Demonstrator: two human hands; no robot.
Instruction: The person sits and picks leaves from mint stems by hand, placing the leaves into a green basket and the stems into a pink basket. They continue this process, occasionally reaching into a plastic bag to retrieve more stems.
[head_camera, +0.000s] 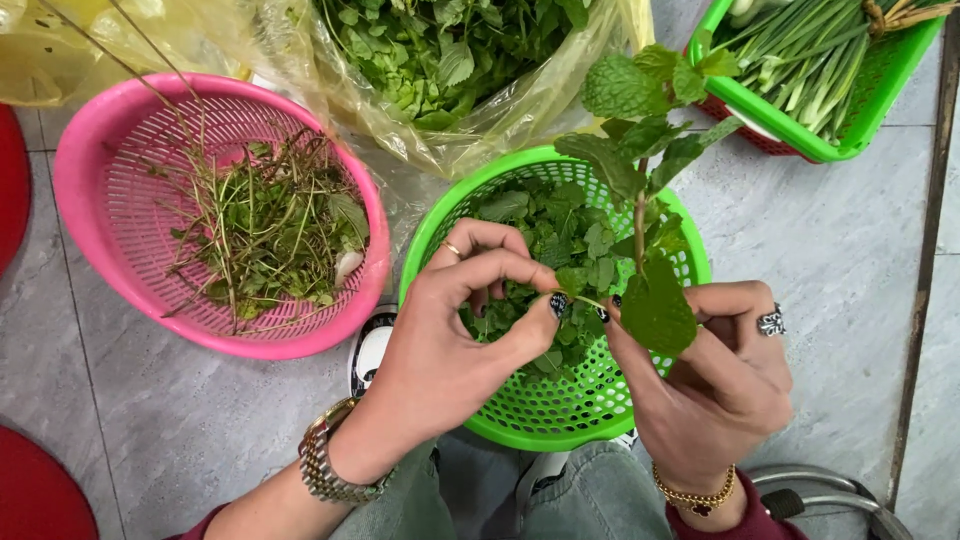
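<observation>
My right hand holds a leafy mint sprig by its stem, upright over a round green basket. My left hand pinches a small leaf low on that stem between thumb and forefinger. The green basket holds picked mint leaves. A watch sits on my left wrist, a gold bracelet on my right, and both hands wear rings.
A pink basket at left holds bare stems and scraps. A yellowish plastic bag of leafy herbs lies behind. A rectangular green crate of green onions stands at top right. Grey tiled floor surrounds everything; red shapes sit at the left edge.
</observation>
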